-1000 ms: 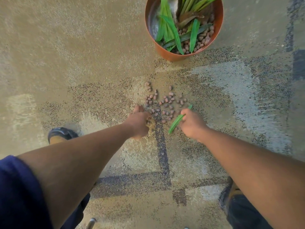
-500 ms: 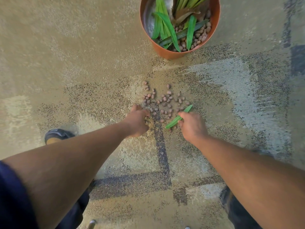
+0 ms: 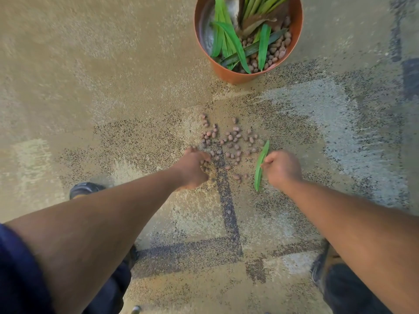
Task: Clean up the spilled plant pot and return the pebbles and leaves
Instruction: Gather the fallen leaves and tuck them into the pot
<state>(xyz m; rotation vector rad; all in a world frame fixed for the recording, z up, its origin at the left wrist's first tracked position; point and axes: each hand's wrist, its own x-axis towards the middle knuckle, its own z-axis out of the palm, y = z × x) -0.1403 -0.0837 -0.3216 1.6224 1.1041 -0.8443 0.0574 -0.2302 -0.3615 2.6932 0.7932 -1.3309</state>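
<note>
Right, the spilled pebbles [image 3: 229, 141] lie scattered on the carpet [image 3: 113, 87] at six o'clock of the upright pot [image 3: 235, 74], well apart from it. My left hand [image 3: 192, 168] cups a scoop of them and my right hand [image 3: 282, 167] pinches a loose leaf [image 3: 260, 166]. I'd keep the left palm level and carry both loads over the rim before letting go.

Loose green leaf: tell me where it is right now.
In the head view the loose green leaf is pinched by the right hand, just right of the spilled pebbles on the carpet, below the orange pot.
</note>
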